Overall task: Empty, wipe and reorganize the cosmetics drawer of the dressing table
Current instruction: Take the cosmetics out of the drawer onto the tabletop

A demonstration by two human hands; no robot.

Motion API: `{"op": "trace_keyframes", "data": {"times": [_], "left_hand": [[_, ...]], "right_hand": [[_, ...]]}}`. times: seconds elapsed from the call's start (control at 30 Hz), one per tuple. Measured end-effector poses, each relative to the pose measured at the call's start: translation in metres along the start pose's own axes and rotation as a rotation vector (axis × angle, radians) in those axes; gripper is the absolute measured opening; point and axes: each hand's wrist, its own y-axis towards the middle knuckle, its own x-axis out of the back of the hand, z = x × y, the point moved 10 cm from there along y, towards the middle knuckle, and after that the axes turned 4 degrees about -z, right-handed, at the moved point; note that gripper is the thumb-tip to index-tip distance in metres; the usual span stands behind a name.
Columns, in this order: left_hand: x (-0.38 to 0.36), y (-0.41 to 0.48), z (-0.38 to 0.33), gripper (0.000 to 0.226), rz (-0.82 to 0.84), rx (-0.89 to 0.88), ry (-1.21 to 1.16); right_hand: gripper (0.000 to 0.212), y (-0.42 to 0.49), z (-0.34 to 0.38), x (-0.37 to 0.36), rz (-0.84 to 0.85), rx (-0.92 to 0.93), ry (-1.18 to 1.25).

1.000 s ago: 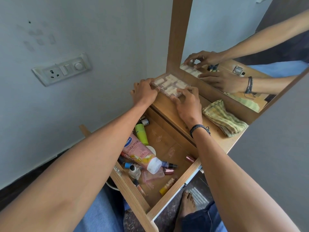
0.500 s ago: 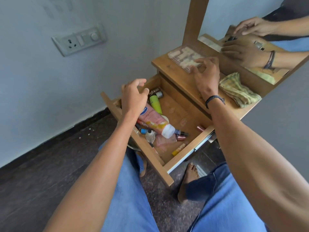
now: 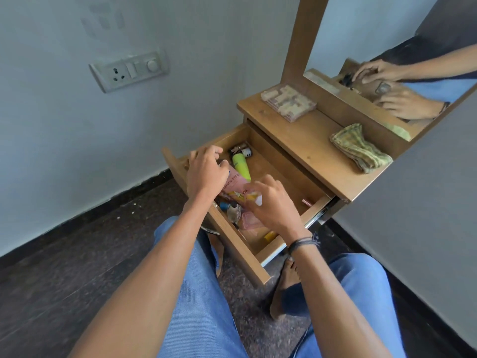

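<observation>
Lying between both hands [image 3: 206,174] [image 3: 271,206]; pink tube [image 3: 236,186]

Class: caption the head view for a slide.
Left hand and right hand at the pink tube in the open drawer.

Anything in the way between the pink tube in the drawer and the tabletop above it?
Nothing visible. The pink tube lies uppermost in the drawer, with the left hand and right hand at it. On the tabletop, the palette case and the folded cloth sit apart, leaving bare wood between them.
</observation>
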Motion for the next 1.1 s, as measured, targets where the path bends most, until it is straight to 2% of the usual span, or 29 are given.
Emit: {"op": "trace_keyframes", "data": {"times": [0.13, 0.3, 0.43, 0.57, 0.8, 0.93, 1.1], "left_hand": [[-0.006, 0.002, 0.0, 0.032, 0.031, -0.003, 0.055], [-0.006, 0.001, 0.002, 0.033, 0.028, -0.002, 0.024], [0.006, 0.001, 0.005, 0.027, -0.069, 0.043, -0.055], [0.022, -0.002, 0.007, 0.031, -0.195, 0.087, -0.128], [0.029, -0.002, 0.01, 0.034, -0.243, 0.096, -0.356], [0.023, -0.001, 0.009, 0.032, -0.216, 0.065, -0.255], [0.023, -0.003, 0.006, 0.034, -0.221, 0.046, -0.167]], "right_hand": [[0.063, -0.006, -0.009, -0.012, 0.048, -0.019, -0.089], [0.069, -0.007, -0.013, -0.013, 0.007, -0.046, -0.131], [0.063, -0.009, -0.018, -0.003, -0.049, -0.104, -0.009], [0.054, -0.008, -0.019, 0.028, -0.165, -0.111, 0.125], [0.053, 0.008, -0.022, 0.092, -0.261, -0.053, 0.21], [0.052, 0.029, -0.033, 0.128, -0.376, -0.028, 0.197], [0.051, 0.061, -0.068, 0.149, -0.467, -0.108, 0.221]]}}
